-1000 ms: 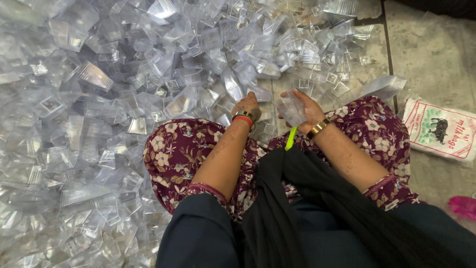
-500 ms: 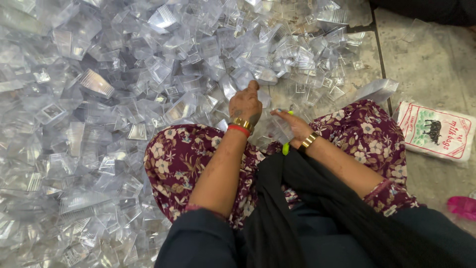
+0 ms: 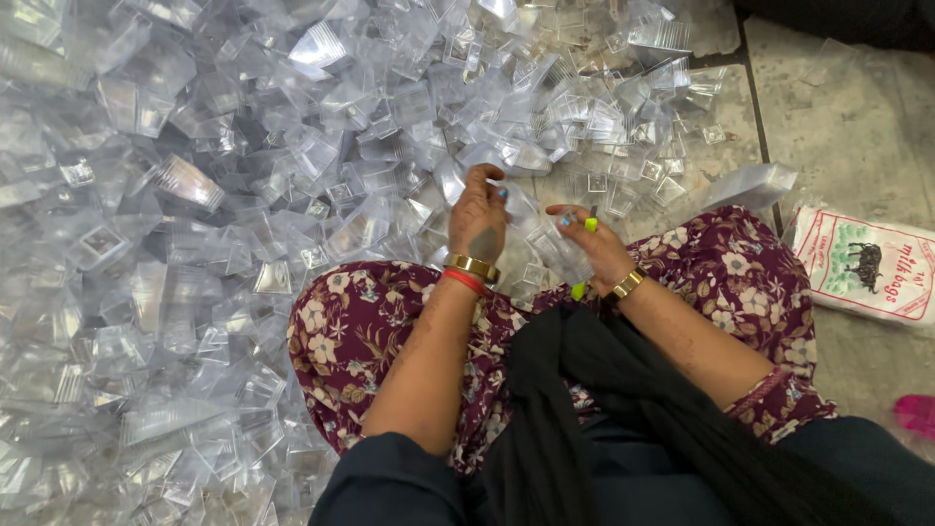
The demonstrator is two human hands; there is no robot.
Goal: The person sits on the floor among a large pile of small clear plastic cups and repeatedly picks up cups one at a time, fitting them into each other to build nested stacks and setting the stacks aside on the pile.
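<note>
Big pile of clear boxes (image 3: 195, 195) spread over the floor (image 3: 857, 127), from its left edge to the middle. Left hand (image 3: 479, 216) curled at the pile's near edge, fingers pinching a clear box (image 3: 521, 209). Right hand (image 3: 592, 245) just beside, half shut around a green stick (image 3: 584, 258). White bag (image 3: 862, 265) flat by the right edge.

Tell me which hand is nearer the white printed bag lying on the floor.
Right. The right hand is over the lap, apart from the white printed bag at the far right; the left hand is farther off, on the other side of the right hand.
</note>
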